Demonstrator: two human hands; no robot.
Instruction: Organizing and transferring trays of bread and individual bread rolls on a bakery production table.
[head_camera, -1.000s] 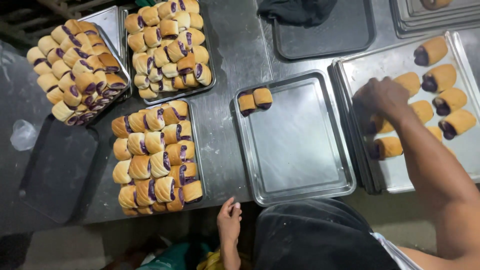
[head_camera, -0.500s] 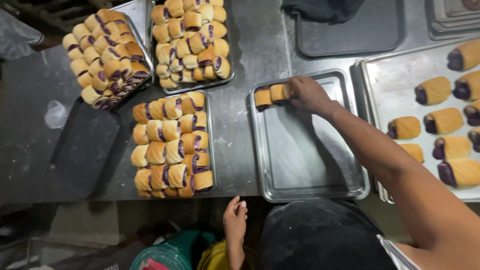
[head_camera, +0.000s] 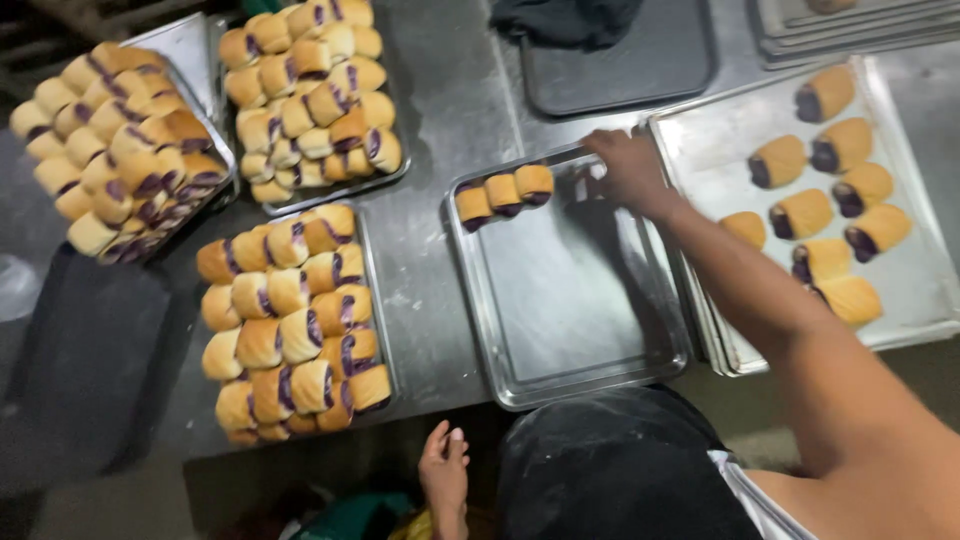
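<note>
My right hand (head_camera: 626, 168) hovers over the far edge of the middle metal tray (head_camera: 580, 330), fingers loose, holding nothing. Just left of it, three purple-filled bread rolls (head_camera: 503, 194) lie in a row in that tray's far left corner. To the right, a larger baking tray (head_camera: 900, 290) carries several more rolls (head_camera: 830, 215). My left hand (head_camera: 444, 472) hangs below the table's near edge with fingers apart and nothing in it.
Three trays packed with rolls stand at left: one near (head_camera: 290, 320), one far (head_camera: 310, 95), one at the far left (head_camera: 115, 150). A dark tray (head_camera: 640, 70) with a dark cloth (head_camera: 565, 20) lies at the back. Stacked trays (head_camera: 860, 25) sit far right.
My right hand went from the right tray to the middle tray, set a third roll beside the two there, then drew back to the right, empty. The view shifted.
</note>
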